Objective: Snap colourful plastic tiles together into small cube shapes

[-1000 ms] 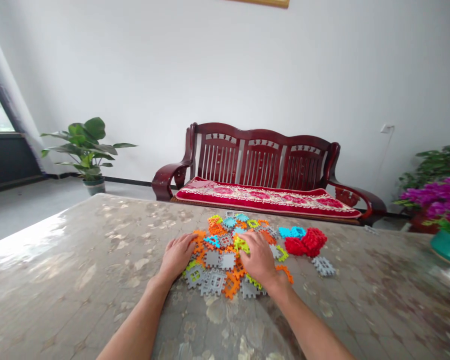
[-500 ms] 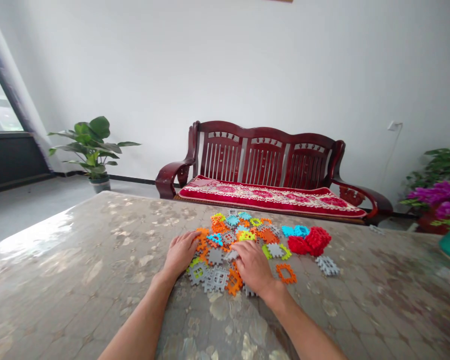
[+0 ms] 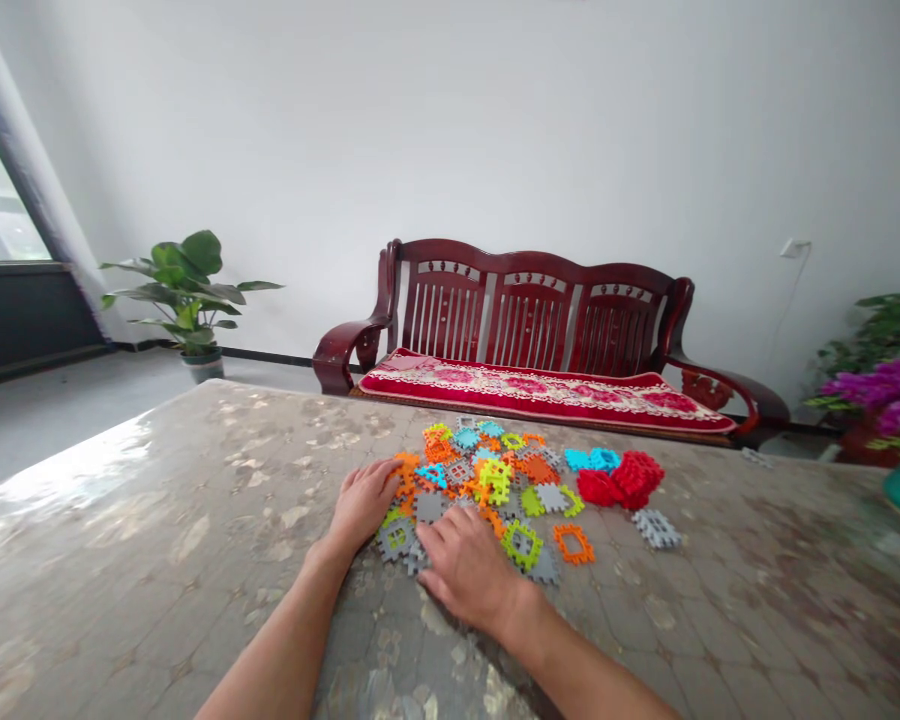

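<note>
A loose pile of plastic interlocking puzzle tiles, orange, grey, yellow-green and blue, lies on the table. My left hand (image 3: 364, 505) rests at the pile's left edge with its fingers stretched out, touching an orange tile (image 3: 405, 472). Over the near side of the pile lies my right hand (image 3: 469, 565), its fingers apart and beside a grey tile (image 3: 429, 507); the tiles under the palm are hidden. Just right of that hand are a yellow-green tile (image 3: 522, 544) and a grey tile (image 3: 546, 566). Another yellow-green tile (image 3: 494, 481) sits farther back.
Right of the pile are an orange square frame (image 3: 574, 543), red joined tiles (image 3: 637, 478), blue tiles (image 3: 604, 459) and a grey tile (image 3: 656, 529). A patterned cloth covers the table (image 3: 217, 480). Beyond it stands a wooden bench (image 3: 529, 310); purple flowers (image 3: 881, 390) are at the right.
My right hand has moved left and nearer across the pile, uncovering yellow-green and grey tiles and covering tiles at the front. My left hand has stayed at the left edge.
</note>
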`<state>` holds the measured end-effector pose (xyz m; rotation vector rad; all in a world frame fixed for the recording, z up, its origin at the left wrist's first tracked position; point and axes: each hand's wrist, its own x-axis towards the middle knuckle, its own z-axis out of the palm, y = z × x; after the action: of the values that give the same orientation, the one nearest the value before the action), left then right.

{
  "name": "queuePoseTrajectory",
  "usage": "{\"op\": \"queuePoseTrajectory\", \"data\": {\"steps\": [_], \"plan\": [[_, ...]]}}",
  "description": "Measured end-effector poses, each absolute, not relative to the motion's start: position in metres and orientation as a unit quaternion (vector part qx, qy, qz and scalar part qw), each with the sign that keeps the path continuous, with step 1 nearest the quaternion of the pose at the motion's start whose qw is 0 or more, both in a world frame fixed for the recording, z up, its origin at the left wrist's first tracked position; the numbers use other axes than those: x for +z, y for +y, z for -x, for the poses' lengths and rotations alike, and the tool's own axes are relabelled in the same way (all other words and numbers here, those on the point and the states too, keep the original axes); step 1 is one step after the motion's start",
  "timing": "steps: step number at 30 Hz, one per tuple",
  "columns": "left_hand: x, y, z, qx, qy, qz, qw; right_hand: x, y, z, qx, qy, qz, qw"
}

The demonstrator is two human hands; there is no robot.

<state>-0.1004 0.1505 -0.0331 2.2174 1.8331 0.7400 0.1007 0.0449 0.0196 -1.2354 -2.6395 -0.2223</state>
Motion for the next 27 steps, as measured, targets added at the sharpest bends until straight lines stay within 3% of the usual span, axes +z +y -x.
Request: {"op": "queuePoseTrajectory", "data": {"steps": [7, 16, 22, 27], "plan": [[-0.035, 0.152, 0.101, 0.249, 0.616, -0.743, 0.081, 0.016, 0.049, -0.106, -0.092, -0.909, 0.386, 0.128], [-0.034, 0.151, 0.101, 0.243, 0.619, -0.743, 0.079, 0.006, 0.071, -0.118, -0.019, -0.831, 0.501, 0.240], [-0.030, 0.149, 0.100, 0.235, 0.621, -0.744, 0.076, 0.011, 0.079, -0.128, 0.124, -0.707, 0.601, 0.352], [-0.031, 0.150, 0.100, 0.230, 0.621, -0.745, 0.075, 0.021, 0.084, -0.162, 0.361, -0.566, 0.579, 0.463]]}}
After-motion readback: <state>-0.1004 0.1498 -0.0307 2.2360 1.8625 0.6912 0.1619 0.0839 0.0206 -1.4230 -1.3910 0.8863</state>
